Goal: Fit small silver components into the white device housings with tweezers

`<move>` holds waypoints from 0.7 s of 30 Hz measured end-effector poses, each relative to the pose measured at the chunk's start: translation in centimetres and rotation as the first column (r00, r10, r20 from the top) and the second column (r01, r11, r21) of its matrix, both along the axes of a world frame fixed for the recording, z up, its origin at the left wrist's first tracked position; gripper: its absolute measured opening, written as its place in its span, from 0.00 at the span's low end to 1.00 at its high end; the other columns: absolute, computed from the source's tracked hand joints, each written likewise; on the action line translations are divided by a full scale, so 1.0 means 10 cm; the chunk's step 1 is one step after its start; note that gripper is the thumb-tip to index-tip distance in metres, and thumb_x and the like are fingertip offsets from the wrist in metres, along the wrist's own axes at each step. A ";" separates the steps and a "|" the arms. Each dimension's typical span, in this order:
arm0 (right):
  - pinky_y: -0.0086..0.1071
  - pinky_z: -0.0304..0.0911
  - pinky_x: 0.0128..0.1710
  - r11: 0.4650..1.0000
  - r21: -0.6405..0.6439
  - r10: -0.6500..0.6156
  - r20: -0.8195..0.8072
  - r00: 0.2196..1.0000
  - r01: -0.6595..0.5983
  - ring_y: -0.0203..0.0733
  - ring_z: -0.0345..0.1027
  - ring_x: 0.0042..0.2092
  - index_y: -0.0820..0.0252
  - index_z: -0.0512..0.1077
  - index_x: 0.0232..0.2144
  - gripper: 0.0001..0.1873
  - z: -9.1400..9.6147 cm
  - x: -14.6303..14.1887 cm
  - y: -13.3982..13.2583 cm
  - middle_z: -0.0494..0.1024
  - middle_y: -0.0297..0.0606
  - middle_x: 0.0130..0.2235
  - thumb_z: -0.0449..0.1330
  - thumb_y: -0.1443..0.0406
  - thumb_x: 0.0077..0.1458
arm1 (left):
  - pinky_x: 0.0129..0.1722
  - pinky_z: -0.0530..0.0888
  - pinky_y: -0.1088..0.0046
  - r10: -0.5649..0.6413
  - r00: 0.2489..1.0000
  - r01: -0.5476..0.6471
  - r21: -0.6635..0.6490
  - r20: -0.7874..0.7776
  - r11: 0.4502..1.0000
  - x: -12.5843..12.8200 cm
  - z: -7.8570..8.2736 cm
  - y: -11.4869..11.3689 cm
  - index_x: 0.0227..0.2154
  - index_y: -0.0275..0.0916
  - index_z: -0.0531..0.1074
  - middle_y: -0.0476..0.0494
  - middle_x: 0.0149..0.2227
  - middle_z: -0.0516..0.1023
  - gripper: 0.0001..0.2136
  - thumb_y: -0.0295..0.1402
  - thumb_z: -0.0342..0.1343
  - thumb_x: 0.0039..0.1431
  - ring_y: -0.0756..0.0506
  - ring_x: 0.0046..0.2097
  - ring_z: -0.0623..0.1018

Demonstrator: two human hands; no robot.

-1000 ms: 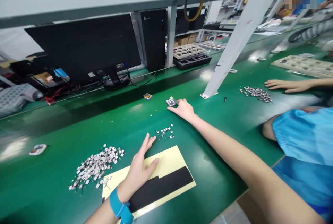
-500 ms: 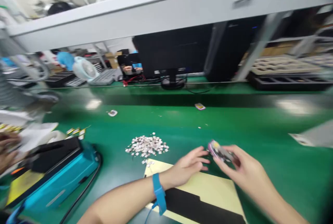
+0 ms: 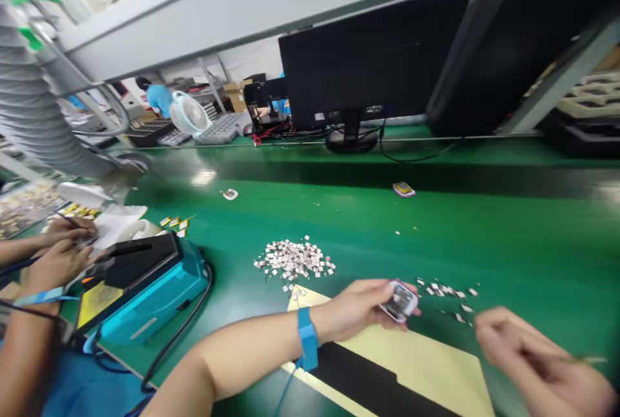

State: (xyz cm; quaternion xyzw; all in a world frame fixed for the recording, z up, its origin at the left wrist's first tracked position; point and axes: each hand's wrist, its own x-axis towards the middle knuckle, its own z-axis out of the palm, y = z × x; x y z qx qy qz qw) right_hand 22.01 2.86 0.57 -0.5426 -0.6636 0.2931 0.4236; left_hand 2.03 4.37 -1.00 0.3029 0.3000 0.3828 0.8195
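My left hand [image 3: 365, 304], with a blue wrist strap [image 3: 307, 337], grips a small rounded device casing [image 3: 400, 301] with a white rim and dark inner parts. It holds the casing above a pale yellow sheet [image 3: 436, 352] that has a black band. My right hand [image 3: 527, 352] is blurred at the lower right, its fingers pinched together. A thin pale tip shows behind it, but what it holds is unclear. Several small white parts with dark leads [image 3: 448, 291] lie between the hands. A larger heap of small white square parts [image 3: 294, 259] sits beyond the sheet.
A teal machine [image 3: 150, 301] with a black cable stands at left, beside a co-worker's hands [image 3: 65, 252]. Two other casings lie farther back, one purple-edged [image 3: 403, 190], one white [image 3: 230, 194]. Behind are a monitor [image 3: 372, 62], a fan [image 3: 190, 113] and a grey duct hose [image 3: 43, 101].
The casing has passed from my right hand to my left. My right hand has moved away to the right and pinched closed. The view has swung left, showing more of the co-worker.
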 end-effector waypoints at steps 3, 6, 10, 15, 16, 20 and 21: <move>0.37 0.63 0.29 0.950 -0.291 -0.071 -0.552 0.831 -0.112 0.45 0.65 0.32 0.56 0.54 0.07 0.24 0.17 0.01 0.05 0.68 0.42 0.24 0.50 0.55 0.49 | 0.27 0.64 0.79 0.005 0.997 -0.003 0.017 -0.083 1.000 -0.04 0.10 0.00 0.42 0.37 0.69 0.40 0.35 0.73 0.21 0.44 0.57 0.47 0.52 0.27 0.69; 0.38 0.63 0.35 0.881 -0.397 -0.106 -0.696 0.710 -0.258 0.45 0.65 0.36 0.58 0.59 0.10 0.24 0.26 -0.01 0.10 0.71 0.41 0.30 0.46 0.53 0.52 | 0.30 0.65 0.79 -0.039 0.983 0.059 0.110 -0.181 0.992 -0.08 0.17 -0.01 0.46 0.40 0.66 0.42 0.39 0.71 0.22 0.36 0.60 0.45 0.52 0.32 0.69; 0.31 0.60 0.25 0.793 -0.438 -0.056 -0.744 0.666 -0.424 0.36 0.59 0.24 0.59 0.61 0.14 0.29 0.28 -0.03 0.09 0.67 0.37 0.25 0.40 0.45 0.52 | 0.36 0.67 0.76 -0.035 0.904 0.172 0.287 -0.426 0.942 -0.08 0.20 -0.04 0.50 0.40 0.57 0.45 0.37 0.69 0.27 0.27 0.58 0.45 0.50 0.37 0.70; 0.30 0.64 0.31 0.787 -0.366 0.062 -0.753 0.655 -0.496 0.36 0.64 0.30 0.59 0.65 0.23 0.19 0.27 -0.04 -0.02 0.67 0.37 0.31 0.53 0.50 0.49 | 0.26 0.66 0.79 0.067 0.760 0.298 0.439 -0.646 0.848 -0.03 0.20 -0.11 0.44 0.39 0.55 0.49 0.32 0.65 0.24 0.22 0.54 0.42 0.52 0.29 0.67; 0.30 0.65 0.33 0.790 -0.363 0.099 -0.719 0.688 -0.494 0.36 0.66 0.32 0.59 0.66 0.25 0.14 0.26 -0.04 -0.04 0.68 0.37 0.33 0.57 0.53 0.48 | 0.24 0.65 0.80 0.079 0.749 0.308 0.451 -0.658 0.838 -0.02 0.19 -0.12 0.42 0.38 0.55 0.50 0.30 0.65 0.22 0.22 0.54 0.42 0.52 0.27 0.67; 0.33 0.66 0.39 0.834 -0.292 0.278 -0.512 0.813 -0.469 0.39 0.68 0.39 0.58 0.67 0.29 0.05 0.27 -0.08 -0.10 0.70 0.39 0.36 0.60 0.65 0.48 | 0.21 0.62 0.81 0.084 0.725 0.371 0.490 -0.684 0.788 -0.02 0.16 -0.13 0.36 0.38 0.55 0.52 0.27 0.65 0.19 0.21 0.54 0.40 0.53 0.25 0.65; 0.34 0.66 0.39 0.854 -0.252 0.315 -0.449 0.836 -0.456 0.39 0.68 0.39 0.58 0.68 0.29 0.04 0.26 -0.09 -0.10 0.72 0.40 0.36 0.60 0.66 0.48 | 0.22 0.62 0.81 0.087 0.715 0.388 0.497 -0.694 0.776 -0.03 0.16 -0.12 0.36 0.38 0.56 0.52 0.28 0.66 0.19 0.20 0.54 0.40 0.53 0.26 0.66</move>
